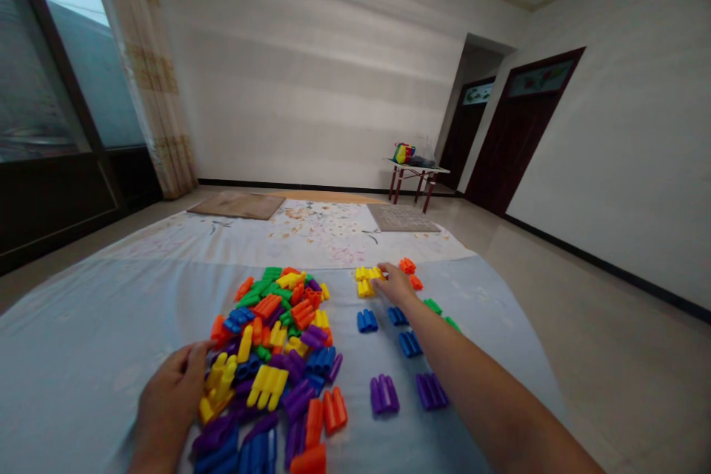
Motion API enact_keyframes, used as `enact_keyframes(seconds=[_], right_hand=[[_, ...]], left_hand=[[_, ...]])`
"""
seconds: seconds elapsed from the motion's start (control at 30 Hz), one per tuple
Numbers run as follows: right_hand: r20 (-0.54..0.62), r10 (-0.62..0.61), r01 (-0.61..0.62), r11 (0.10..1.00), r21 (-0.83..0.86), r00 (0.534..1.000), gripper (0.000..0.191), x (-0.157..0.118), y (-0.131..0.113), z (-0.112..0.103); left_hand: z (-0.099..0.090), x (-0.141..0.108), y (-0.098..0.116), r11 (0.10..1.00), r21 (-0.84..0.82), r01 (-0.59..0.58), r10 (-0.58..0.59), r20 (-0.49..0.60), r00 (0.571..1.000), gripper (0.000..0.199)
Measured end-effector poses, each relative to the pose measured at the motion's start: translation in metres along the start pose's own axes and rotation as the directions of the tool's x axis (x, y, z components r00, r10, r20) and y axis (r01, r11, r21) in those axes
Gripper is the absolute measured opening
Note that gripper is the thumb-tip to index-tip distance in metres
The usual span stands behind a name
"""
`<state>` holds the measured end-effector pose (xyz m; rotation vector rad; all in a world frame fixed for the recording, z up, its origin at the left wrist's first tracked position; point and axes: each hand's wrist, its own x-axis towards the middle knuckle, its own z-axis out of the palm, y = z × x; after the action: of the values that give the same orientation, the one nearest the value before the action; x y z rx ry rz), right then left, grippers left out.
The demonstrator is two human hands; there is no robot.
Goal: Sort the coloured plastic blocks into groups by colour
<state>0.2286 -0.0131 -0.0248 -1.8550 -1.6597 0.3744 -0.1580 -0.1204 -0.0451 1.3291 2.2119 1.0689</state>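
Observation:
My right hand [397, 285] reaches out over the cloth, its fingers closed on a yellow plastic toy block [378, 275] beside another yellow block [365, 287]. Below it lie several blue blocks [366, 321] and two purple blocks [384, 395]. Orange blocks [407, 266] and green blocks [432, 306] sit to its right, the green ones partly behind my forearm. My left hand [173, 392] rests against the left edge of a mixed pile of blocks [278, 341], near an orange block [218, 329]. Its fingers are curled together, and whatever is in them is hidden.
A pale blue cloth [83, 355] covers the surface, with a white floral cloth [327, 233] beyond it. A brown board [238, 204] and a grey patterned mat [403, 218] lie at the far edge. A small table [416, 167] with a colourful bag stands by the wall.

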Motion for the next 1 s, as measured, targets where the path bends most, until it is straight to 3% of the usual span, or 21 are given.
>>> enact_keyframes(seconds=[0.3, 0.47, 0.6, 0.67, 0.8, 1.0], right_hand=[[0.015, 0.023, -0.022, 0.994, -0.112, 1.000, 0.039, 0.026, -0.026, 0.028], [-0.003, -0.010, 0.009, 0.991, -0.136, 1.000, 0.046, 0.019, -0.033, 0.019], [-0.006, -0.129, 0.128, 0.986, -0.105, 0.992, 0.041, -0.005, -0.051, 0.011], [0.055, -0.239, 0.242, 0.969, -0.056, 0.969, 0.036, -0.025, -0.063, 0.011], [0.226, -0.441, 0.436, 0.897, 0.075, 0.869, 0.025, -0.071, -0.091, 0.018], [0.373, -0.487, 0.527, 0.850, -0.007, 0.790, 0.026, -0.104, -0.108, 0.024]], left_hand=[[0.002, 0.000, -0.007, 1.000, -0.027, -0.013, 0.012, -0.015, 1.000, 0.041], [0.002, -0.001, -0.005, 1.000, -0.028, -0.002, 0.002, -0.003, 1.000, 0.042], [0.002, -0.003, -0.002, 0.998, -0.054, -0.030, 0.029, -0.016, 0.999, 0.043], [0.002, -0.004, -0.001, 0.997, -0.069, -0.042, 0.040, -0.028, 0.999, 0.043], [0.001, -0.006, -0.001, 0.996, -0.071, -0.052, 0.049, -0.038, 0.998, 0.042], [0.002, -0.006, -0.001, 0.995, -0.067, -0.080, 0.077, -0.051, 0.996, 0.041]])
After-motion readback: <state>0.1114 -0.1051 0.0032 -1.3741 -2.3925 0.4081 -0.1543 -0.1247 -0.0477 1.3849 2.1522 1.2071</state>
